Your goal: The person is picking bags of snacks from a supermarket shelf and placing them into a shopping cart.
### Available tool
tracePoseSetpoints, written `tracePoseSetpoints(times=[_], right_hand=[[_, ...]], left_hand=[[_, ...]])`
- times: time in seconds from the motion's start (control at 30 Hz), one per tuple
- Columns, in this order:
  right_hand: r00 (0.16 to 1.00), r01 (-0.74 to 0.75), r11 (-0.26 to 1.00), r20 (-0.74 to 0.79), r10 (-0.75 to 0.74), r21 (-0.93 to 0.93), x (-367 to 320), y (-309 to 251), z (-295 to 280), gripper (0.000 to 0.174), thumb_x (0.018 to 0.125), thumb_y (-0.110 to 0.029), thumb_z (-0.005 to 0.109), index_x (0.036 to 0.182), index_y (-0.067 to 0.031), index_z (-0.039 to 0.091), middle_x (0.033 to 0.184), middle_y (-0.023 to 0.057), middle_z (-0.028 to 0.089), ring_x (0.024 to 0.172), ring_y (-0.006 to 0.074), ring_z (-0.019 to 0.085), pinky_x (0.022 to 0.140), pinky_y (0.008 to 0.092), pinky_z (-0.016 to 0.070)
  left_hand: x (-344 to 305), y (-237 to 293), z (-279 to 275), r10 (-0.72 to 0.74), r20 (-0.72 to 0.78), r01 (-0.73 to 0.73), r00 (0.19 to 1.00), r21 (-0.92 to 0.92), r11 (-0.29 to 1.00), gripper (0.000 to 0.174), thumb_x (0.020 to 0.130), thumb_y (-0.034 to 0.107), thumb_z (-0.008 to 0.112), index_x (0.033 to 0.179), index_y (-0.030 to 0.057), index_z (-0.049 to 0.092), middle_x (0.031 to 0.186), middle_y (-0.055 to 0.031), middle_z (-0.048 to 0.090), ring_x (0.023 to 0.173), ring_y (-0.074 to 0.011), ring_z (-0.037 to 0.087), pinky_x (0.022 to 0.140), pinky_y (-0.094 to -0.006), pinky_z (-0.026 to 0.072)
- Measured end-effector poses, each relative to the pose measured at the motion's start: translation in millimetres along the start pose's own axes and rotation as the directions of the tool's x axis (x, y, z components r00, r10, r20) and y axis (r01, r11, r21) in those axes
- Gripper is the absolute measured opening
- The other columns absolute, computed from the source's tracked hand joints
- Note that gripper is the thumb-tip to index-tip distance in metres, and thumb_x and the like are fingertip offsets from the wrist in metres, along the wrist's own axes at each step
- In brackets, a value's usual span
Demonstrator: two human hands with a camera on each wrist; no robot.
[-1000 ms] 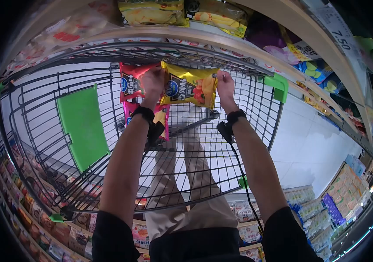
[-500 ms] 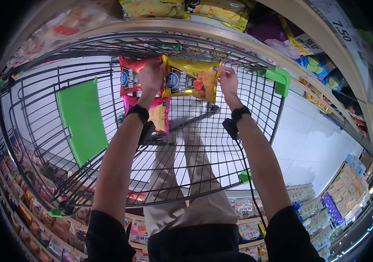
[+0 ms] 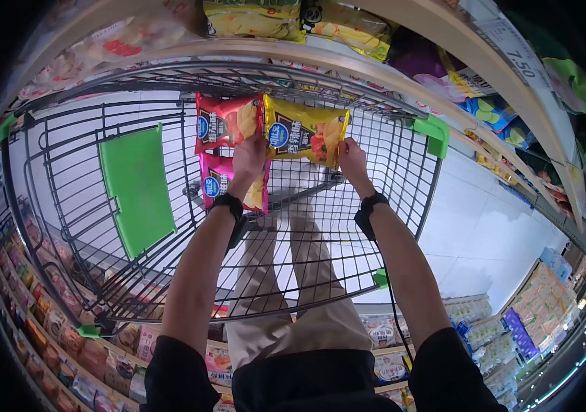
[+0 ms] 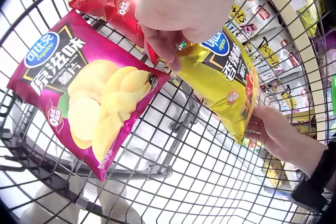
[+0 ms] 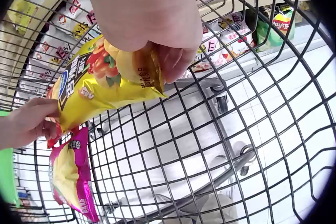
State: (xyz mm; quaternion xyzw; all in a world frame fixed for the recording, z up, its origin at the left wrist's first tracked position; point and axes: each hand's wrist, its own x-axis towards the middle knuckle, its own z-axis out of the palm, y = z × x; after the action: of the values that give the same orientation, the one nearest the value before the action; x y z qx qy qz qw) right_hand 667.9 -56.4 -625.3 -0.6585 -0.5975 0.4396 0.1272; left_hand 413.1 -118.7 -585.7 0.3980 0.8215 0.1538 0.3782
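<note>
A yellow chip bag (image 3: 307,132) lies in the cart against its far side. My left hand (image 3: 249,161) pinches its left lower corner, and my right hand (image 3: 353,163) pinches its right edge. In the right wrist view, the fingers (image 5: 176,62) of my right hand are curled round the bag's crimped end. Beside the yellow bag, a red bag (image 3: 228,122) lies to the left, partly behind my left hand in the left wrist view. Below the red one is a magenta bag (image 4: 86,90), partly covered by my left hand and wrist in the head view.
The wire cart (image 3: 320,300) surrounds the bags, with a green panel (image 3: 138,192) at its left and a green corner piece (image 3: 432,136) at the right. Shelves of snack bags (image 3: 255,19) run along the far side; stocked shelves (image 3: 111,364) stand behind the person.
My left hand has moved down from over the red bag to the yellow bag's lower corner. My right hand has shifted lower along its edge. More of the red bag shows.
</note>
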Motion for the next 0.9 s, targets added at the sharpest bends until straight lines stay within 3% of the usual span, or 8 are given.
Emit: tracePoseSetpoints(times=[0.13, 0.23, 0.33, 0.43, 0.63, 0.77, 0.87, 0.9], right_hand=[[0.998, 0.036, 0.999, -0.055, -0.037, -0.014, -5, -8, -1, 0.021, 0.095, -0.023, 0.050, 0.091, -0.0042, 0.060, 0.074, 0.0209, 0.065, 0.069, 0.0407, 0.064, 0.061, 0.0473, 0.0503], [0.997, 0.016, 0.999, -0.078, -0.020, -0.047, -6, -9, 0, 0.021, 0.095, -0.023, 0.051, 0.090, -0.0047, 0.060, 0.073, 0.0204, 0.065, 0.069, 0.0409, 0.063, 0.061, 0.0479, 0.0499], [0.996, -0.004, 0.995, -0.091, -0.004, -0.096, -5, -10, 4, 0.017, 0.094, -0.021, 0.054, 0.092, -0.0058, 0.061, 0.075, 0.0196, 0.065, 0.071, 0.0402, 0.063, 0.061, 0.0463, 0.0489], [0.994, 0.037, 0.991, -0.096, -0.049, -0.127, -2, -9, 4, 0.015, 0.093, -0.019, 0.054, 0.090, -0.0069, 0.061, 0.074, 0.0197, 0.065, 0.071, 0.0410, 0.063, 0.061, 0.0481, 0.0492], [0.992, -0.037, 0.994, -0.124, 0.024, -0.101, -4, -5, 7, 0.014, 0.092, -0.018, 0.054, 0.089, -0.0068, 0.061, 0.074, 0.0196, 0.065, 0.071, 0.0414, 0.064, 0.063, 0.0500, 0.0491], [0.988, -0.109, 0.994, -0.106, 0.109, -0.001, -2, -2, 17, 0.016, 0.093, -0.020, 0.053, 0.093, -0.0067, 0.061, 0.076, 0.0191, 0.067, 0.073, 0.0410, 0.065, 0.064, 0.0491, 0.0504], [0.988, -0.152, 0.986, 0.003, 0.152, -0.072, -5, -10, 8, 0.021, 0.095, -0.024, 0.054, 0.100, -0.0046, 0.060, 0.082, 0.0177, 0.068, 0.074, 0.0361, 0.067, 0.066, 0.0441, 0.0513], [0.984, -0.152, 0.985, 0.085, 0.159, -0.076, -5, -12, 3, 0.025, 0.095, -0.025, 0.053, 0.105, -0.0029, 0.057, 0.085, 0.0175, 0.070, 0.079, 0.0363, 0.068, 0.070, 0.0423, 0.0531]], left_hand=[[17, -9, 12, 0.020, -0.069, -0.034, 0.997, -0.203, 0.979, 0.023, 0.092, 0.026, 0.056, 0.093, 0.0058, 0.067, 0.075, -0.0161, 0.066, 0.070, -0.0324, 0.066, 0.064, -0.0399, 0.0502], [13, -8, 9, 0.242, -0.165, -0.259, 0.956, -0.089, 0.962, 0.021, 0.092, 0.023, 0.061, 0.091, 0.0019, 0.065, 0.068, -0.0066, 0.066, 0.055, -0.0159, 0.065, 0.049, -0.0295, 0.0498], [4, 5, -2, -0.059, 0.040, 0.067, 0.997, -0.229, 0.971, 0.022, 0.091, 0.024, 0.064, 0.090, 0.0019, 0.064, 0.069, -0.0060, 0.066, 0.057, -0.0151, 0.065, 0.052, -0.0297, 0.0497], [15, -16, 8, 0.073, -0.042, -0.081, 0.996, -0.253, 0.964, 0.017, 0.083, 0.019, 0.069, 0.088, 0.0044, 0.063, 0.073, -0.0111, 0.068, 0.069, -0.0306, 0.066, 0.062, -0.0383, 0.0501], [19, 8, -4, 0.012, -0.127, 0.004, 0.992, 0.123, 0.992, 0.018, 0.070, 0.011, 0.066, 0.087, 0.0073, 0.063, 0.075, -0.0122, 0.067, 0.076, -0.0330, 0.066, 0.066, -0.0432, 0.0509], [31, -25, 22, 0.005, -0.099, -0.019, 0.995, -0.136, 0.991, 0.017, 0.087, 0.019, 0.061, 0.092, 0.0032, 0.063, 0.080, -0.0156, 0.068, 0.079, -0.0329, 0.068, 0.069, -0.0401, 0.0537], [18, -23, 10, 0.213, -0.126, -0.213, 0.969, 0.018, 0.977, 0.026, 0.093, 0.025, 0.059, 0.104, 0.0018, 0.063, 0.085, -0.0172, 0.070, 0.082, -0.0318, 0.069, 0.072, -0.0392, 0.0545], [16, -28, 8, 0.191, -0.075, -0.186, 0.979, 0.073, 0.980, 0.024, 0.091, 0.023, 0.060, 0.109, 0.0066, 0.064, 0.092, -0.0170, 0.071, 0.081, -0.0217, 0.072, 0.072, -0.0355, 0.0559]])
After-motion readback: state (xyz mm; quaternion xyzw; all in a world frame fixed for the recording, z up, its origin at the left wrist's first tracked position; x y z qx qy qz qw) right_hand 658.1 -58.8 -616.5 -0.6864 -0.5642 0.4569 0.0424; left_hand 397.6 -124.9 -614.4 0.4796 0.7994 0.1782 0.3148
